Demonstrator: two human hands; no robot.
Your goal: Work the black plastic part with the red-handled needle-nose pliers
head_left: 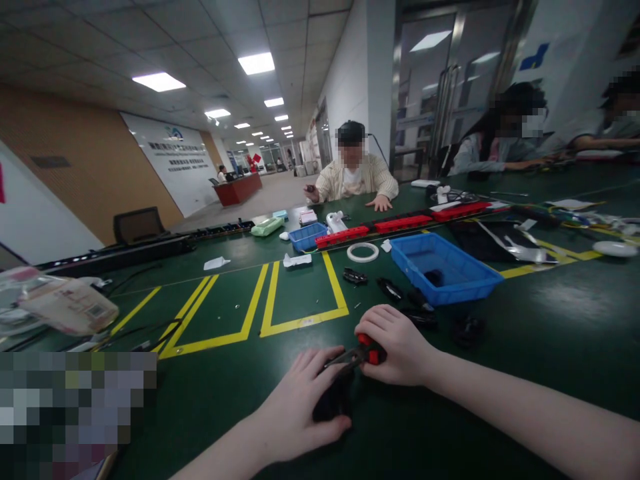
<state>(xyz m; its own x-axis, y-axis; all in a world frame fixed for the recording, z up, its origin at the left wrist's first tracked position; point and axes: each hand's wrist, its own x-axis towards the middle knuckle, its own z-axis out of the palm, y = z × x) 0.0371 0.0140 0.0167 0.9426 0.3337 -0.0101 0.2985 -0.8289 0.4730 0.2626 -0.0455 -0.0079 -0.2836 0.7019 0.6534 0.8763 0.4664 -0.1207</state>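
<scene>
My left hand [300, 407] lies curled over a small black part [333, 403] on the green table, holding it down. My right hand [397, 347] is closed round red-handled pliers [363, 353], whose dark jaws point left and meet the black part under my left fingers. Several loose black parts [390, 288] lie just beyond my hands, beside a blue bin [470, 283].
Yellow tape lines [273, 300] mark boxes on the green table [550, 320]. A white tape ring [363, 252], red strips [403, 223], a small blue tray [306, 237] and a clear bag [70, 303] lie about. A person [353, 177] sits opposite; others sit at the far right.
</scene>
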